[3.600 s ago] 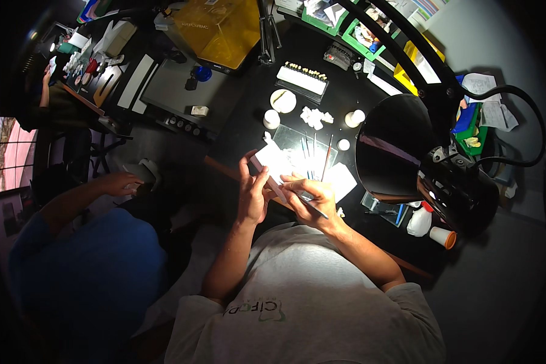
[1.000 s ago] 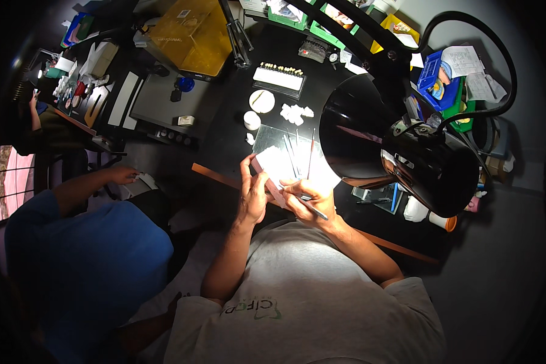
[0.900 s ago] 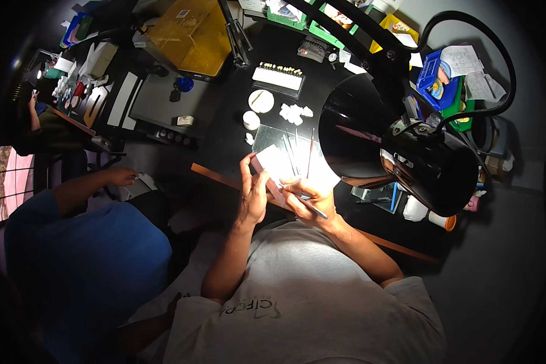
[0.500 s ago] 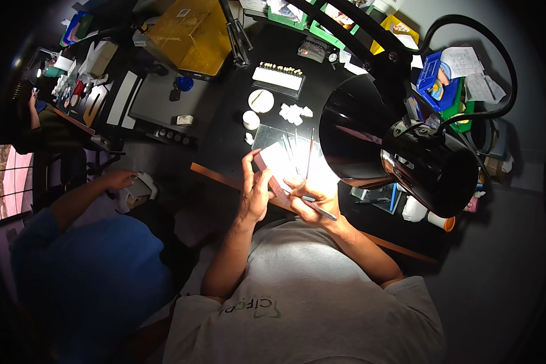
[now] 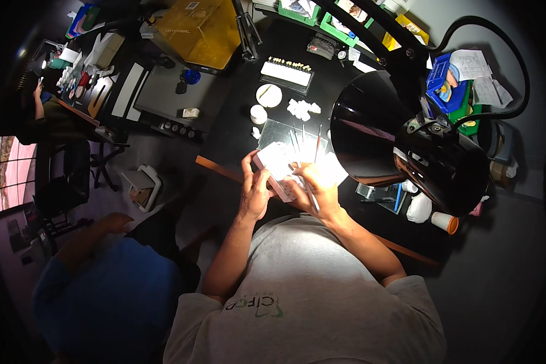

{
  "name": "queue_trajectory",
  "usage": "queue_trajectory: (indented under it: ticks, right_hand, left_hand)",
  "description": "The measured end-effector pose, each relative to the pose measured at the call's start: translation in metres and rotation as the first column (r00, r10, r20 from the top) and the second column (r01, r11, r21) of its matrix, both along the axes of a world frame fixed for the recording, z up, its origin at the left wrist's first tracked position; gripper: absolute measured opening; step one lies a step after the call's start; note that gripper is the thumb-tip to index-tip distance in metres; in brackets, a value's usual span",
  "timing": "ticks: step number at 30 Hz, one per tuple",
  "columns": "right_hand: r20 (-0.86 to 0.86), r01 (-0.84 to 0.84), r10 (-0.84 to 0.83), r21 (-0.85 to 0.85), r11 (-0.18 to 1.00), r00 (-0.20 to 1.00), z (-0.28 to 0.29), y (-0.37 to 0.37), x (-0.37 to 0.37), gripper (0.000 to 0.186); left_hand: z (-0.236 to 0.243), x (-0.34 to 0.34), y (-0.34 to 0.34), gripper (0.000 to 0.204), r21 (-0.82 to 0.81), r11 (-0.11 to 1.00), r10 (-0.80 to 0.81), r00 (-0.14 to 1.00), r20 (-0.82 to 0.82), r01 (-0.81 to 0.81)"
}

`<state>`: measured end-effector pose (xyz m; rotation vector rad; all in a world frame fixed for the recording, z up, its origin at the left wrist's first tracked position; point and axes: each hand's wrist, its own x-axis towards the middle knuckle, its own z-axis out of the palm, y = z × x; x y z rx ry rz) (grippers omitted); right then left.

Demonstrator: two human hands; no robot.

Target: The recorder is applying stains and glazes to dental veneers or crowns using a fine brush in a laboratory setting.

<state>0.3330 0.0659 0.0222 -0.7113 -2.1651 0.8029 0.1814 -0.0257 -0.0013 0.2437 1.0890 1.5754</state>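
My left hand [image 5: 255, 193] is closed around the side of a pale, box-shaped block [image 5: 267, 158], whose top is washed out by bright lamp light. My right hand [image 5: 319, 189] leans against the block's right side, its fingers pinched on a slim pen-like tool [image 5: 314, 202]. The tool's rear end points down toward my shirt; glare and fingers hide its tip. Just beyond the hands lies a glass plate [image 5: 273, 132], with several thin-handled tools on it, one a reddish brush-like stick [image 5: 318, 141].
A black lamp [image 5: 370, 130] hangs close over my right hand. Past the plate are crumpled white tissue [image 5: 302, 109], a round white dish [image 5: 269, 95], a small white jar [image 5: 258, 114] and a tooth-shade rack [image 5: 286, 75]. An orange-rimmed cup [image 5: 444, 222] stands right. A co-worker in blue [image 5: 109, 297] is at left.
The tool in my right hand has swung from slanting down-right to nearly upright, and that hand has turned with it. The co-worker at left has drawn lower, arm pulled back from the white bin.
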Motion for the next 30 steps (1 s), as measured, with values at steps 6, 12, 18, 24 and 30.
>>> queue_trajectory:
  ticks: [6, 12, 18, 24, 30]
  right_hand:
    - [0.068, -0.091, 0.107, -0.212, 0.973, 0.992, -0.001, 0.001, -0.007, 0.033]
    - [0.137, -0.161, 0.208, -0.295, 0.942, 0.969, 0.004, 0.013, -0.003, 0.044]
    - [0.152, -0.156, 0.196, -0.240, 0.958, 0.969, 0.011, 0.012, -0.002, 0.048]
    - [0.209, -0.077, 0.136, -0.268, 0.960, 0.968, 0.011, 0.005, 0.004, 0.046]
    - [0.238, 0.025, 0.040, -0.264, 0.964, 0.971, 0.019, 0.006, 0.002, 0.044]
  left_hand:
    - [-0.010, -0.002, -0.011, 0.054, 0.022, 1.000, 0.004, 0.996, -0.089, -0.002]
    - [-0.005, -0.003, -0.014, 0.055, 0.046, 0.999, 0.015, 0.999, -0.028, -0.014]
    - [-0.015, -0.002, -0.017, 0.055, 0.031, 0.998, -0.049, 0.989, -0.138, 0.054]
    - [-0.021, 0.003, -0.018, 0.054, 0.017, 0.993, -0.107, 0.938, -0.330, 0.119]
    - [-0.025, 0.012, -0.018, 0.052, 0.012, 0.986, -0.150, 0.914, -0.376, 0.167]
